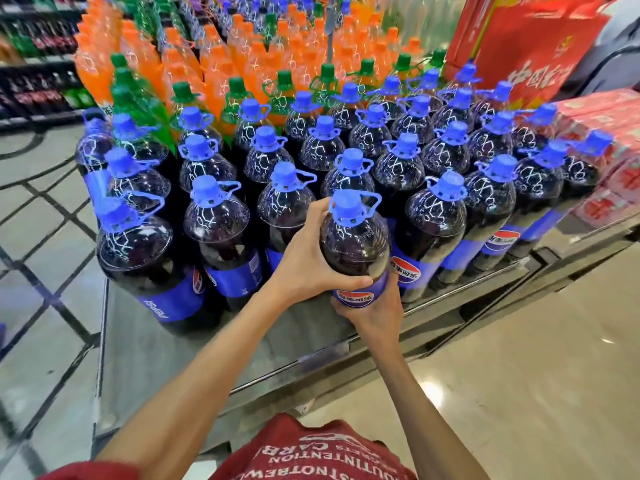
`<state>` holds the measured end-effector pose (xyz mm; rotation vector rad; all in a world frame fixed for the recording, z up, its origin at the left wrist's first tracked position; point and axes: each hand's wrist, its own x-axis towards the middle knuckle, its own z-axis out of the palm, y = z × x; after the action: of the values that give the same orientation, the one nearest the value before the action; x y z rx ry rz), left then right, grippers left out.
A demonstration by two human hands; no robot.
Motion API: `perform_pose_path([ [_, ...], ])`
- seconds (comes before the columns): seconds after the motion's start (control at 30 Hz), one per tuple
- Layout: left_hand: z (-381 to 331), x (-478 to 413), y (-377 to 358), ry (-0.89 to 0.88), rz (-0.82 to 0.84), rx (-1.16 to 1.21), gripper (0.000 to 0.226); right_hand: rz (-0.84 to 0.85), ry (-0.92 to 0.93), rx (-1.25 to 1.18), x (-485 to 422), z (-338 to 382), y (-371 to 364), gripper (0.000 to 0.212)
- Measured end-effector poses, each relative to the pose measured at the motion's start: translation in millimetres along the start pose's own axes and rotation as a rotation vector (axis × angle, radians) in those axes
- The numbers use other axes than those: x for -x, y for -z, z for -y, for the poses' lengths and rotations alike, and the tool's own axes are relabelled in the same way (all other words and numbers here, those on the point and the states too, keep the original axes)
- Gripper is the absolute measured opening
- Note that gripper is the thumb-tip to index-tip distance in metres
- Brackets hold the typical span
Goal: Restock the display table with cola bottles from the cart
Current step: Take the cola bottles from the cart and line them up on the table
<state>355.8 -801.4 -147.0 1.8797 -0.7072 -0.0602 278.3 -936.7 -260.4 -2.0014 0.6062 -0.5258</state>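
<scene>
Left hand (304,261): we are curling it round the shoulder of the cola bottle (353,240). Right hand (375,308): we are cupping the label from beneath. The bottle is sitting between both hands, in the front-row gap of the display table (138,344). We are best keeping it upright, logo outward. Dark fill, blue cap, loop handle.

Supermarket floor: ranked cola bottles (433,216) around the fingers (317,209), orange soda bottles (214,53) beyond them, stocked shelves (34,88) far to their left.
</scene>
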Motion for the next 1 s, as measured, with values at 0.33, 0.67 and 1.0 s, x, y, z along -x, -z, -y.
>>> perform_pose_path([
  [0.33, 8.2, 1.1, -11.9, -0.073, 0.058, -0.051, 0.110, -0.097, -0.098, -0.007, 5.7, -15.2, -13.5, 0.106],
  [0.67, 5.0, -10.6, -14.5, -0.096, 0.131, -0.282, 0.126, -0.154, -0.116, 0.058, 5.8, -13.6, -14.0, 0.108],
  [1.0, 12.9, -13.4, -13.0, -0.149, 0.174, -0.198, 0.110, -0.168, -0.125, 0.041, 5.3, -17.9, -12.7, 0.101],
])
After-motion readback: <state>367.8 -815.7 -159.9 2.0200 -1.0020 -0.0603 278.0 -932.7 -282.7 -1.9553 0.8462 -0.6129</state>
